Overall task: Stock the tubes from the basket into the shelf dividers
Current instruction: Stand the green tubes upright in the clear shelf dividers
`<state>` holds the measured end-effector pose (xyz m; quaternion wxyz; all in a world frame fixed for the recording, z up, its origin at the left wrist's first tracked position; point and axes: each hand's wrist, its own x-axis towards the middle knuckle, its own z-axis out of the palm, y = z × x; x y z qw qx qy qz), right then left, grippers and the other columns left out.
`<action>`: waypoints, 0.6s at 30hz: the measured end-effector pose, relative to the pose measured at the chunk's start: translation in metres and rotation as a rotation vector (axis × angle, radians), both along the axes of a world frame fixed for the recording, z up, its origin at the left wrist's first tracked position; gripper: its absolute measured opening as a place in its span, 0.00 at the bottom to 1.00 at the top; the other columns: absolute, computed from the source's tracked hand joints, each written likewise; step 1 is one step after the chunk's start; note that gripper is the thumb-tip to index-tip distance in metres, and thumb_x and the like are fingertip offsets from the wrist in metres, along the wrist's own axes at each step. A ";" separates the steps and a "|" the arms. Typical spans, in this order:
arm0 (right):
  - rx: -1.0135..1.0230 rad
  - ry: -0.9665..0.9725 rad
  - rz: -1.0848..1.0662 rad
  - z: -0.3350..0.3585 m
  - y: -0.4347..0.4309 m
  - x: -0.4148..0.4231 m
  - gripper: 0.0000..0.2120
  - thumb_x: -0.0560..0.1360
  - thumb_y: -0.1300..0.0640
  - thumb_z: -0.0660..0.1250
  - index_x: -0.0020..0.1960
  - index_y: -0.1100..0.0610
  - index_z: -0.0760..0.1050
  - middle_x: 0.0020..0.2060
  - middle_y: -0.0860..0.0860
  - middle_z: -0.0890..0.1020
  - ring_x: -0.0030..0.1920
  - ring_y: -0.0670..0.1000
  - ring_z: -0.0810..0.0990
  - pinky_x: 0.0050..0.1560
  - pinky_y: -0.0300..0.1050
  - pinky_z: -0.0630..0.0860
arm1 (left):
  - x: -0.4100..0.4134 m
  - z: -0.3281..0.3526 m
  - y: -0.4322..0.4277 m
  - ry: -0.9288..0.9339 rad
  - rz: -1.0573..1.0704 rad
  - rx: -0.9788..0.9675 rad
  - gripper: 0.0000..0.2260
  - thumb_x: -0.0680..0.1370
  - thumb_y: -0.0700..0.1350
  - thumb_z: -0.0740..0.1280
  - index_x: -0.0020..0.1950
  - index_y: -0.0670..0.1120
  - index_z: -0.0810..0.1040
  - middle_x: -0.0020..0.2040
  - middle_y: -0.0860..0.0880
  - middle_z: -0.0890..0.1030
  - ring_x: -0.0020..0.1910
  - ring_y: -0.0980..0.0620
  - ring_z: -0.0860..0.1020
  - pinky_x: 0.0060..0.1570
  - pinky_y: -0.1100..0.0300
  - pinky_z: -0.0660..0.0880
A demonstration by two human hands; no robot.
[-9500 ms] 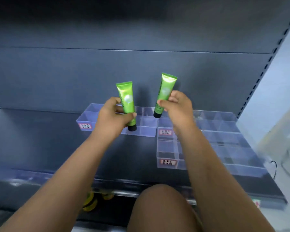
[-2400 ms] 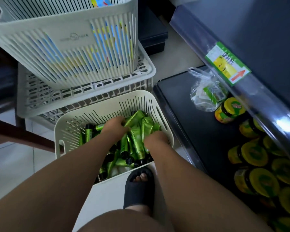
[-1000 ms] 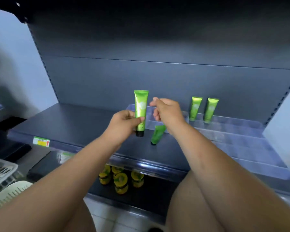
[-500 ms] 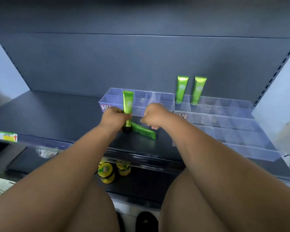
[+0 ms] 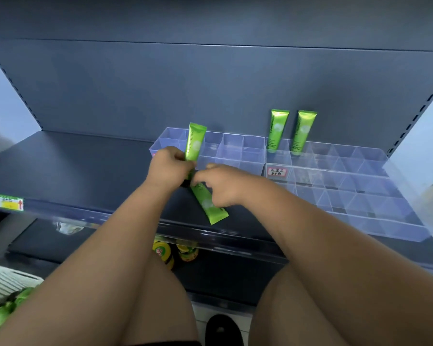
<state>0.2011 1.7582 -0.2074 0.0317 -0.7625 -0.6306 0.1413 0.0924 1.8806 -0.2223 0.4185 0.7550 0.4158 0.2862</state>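
Head view, near to far. A black sandal [image 5: 221, 329] shows between the person's bare knees. At lower left a white plastic basket [image 5: 8, 280] with slatted walls holds loose tubes [image 5: 3, 310], blurred green. On the lower tier stand jars [image 5: 163, 252] with yellow lids, their labels too small to read.

The dark, matte metal shelf [image 5: 85, 171] carries on its clear front strip a green and yellow price tag [image 5: 8, 202] with a red arrow; its figures are illegible. A glossy green lying tube [image 5: 209, 204] rests flat on the shelf, crimped flat end toward the front edge.

The right hand [image 5: 225, 186] sits over the cap end of that tube with fingers curled; whether it grips cannot be told. The left hand [image 5: 170, 168] is clamped around the lower part of a held tube [image 5: 195, 143], upright, black cap down, in front of the left divider tray [image 5: 235, 151] of clear acrylic cells.

The right divider tray [image 5: 360, 186], also clear, bears a pink-edged handwritten label [image 5: 276, 171], unreadable. In its rearmost row stand two standing tubes [image 5: 278, 131], side by side and upright, with vertical lettering that appears to read "Chamomile". Behind rises the smooth grey back panel [image 5: 210, 91].
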 end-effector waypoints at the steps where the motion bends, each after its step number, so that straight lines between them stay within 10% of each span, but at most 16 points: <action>1: -0.001 -0.050 0.059 -0.002 0.002 -0.002 0.27 0.73 0.61 0.66 0.68 0.39 0.72 0.52 0.49 0.70 0.53 0.51 0.70 0.51 0.48 0.74 | -0.005 0.002 0.004 -0.008 0.005 0.021 0.08 0.72 0.43 0.76 0.43 0.41 0.80 0.38 0.46 0.83 0.38 0.44 0.81 0.47 0.45 0.82; 10: -0.076 -0.300 0.311 0.003 0.014 -0.004 0.22 0.79 0.62 0.62 0.66 0.41 0.78 0.79 0.42 0.59 0.69 0.55 0.71 0.48 0.45 0.69 | -0.024 0.015 0.020 -0.147 0.022 -0.018 0.07 0.73 0.43 0.77 0.44 0.42 0.80 0.42 0.42 0.85 0.46 0.39 0.85 0.49 0.39 0.83; 18: -0.085 -0.383 0.398 0.007 0.031 0.005 0.20 0.80 0.61 0.62 0.69 0.46 0.77 0.79 0.45 0.61 0.67 0.58 0.74 0.53 0.46 0.74 | -0.033 0.022 0.024 -0.157 -0.031 -0.015 0.08 0.72 0.44 0.77 0.44 0.42 0.81 0.41 0.44 0.86 0.45 0.39 0.85 0.50 0.39 0.82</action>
